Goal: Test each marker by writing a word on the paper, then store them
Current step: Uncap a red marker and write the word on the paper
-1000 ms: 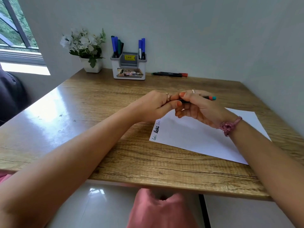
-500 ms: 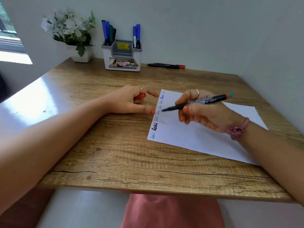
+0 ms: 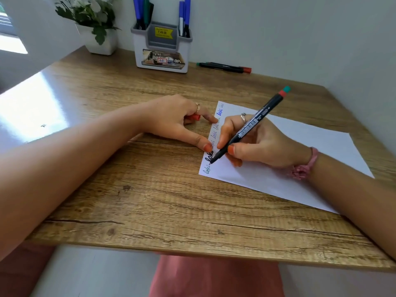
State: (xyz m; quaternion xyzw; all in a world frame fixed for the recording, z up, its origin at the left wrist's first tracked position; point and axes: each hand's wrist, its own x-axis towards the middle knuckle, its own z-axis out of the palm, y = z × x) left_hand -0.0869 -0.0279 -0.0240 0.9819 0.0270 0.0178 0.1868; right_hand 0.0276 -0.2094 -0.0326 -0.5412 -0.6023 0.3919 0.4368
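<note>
Right hand pinches slim black marker, tip on white paper; left hand curled around red cap, thumb pinning sheet edge on wood-grain surface.

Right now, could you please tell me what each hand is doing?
Left hand: holds a red cap, fingertips on the paper.
Right hand: closed on the black marker.

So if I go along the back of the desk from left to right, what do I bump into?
Flower pot → marker holder → loose markers lying flat by the wall.
</note>
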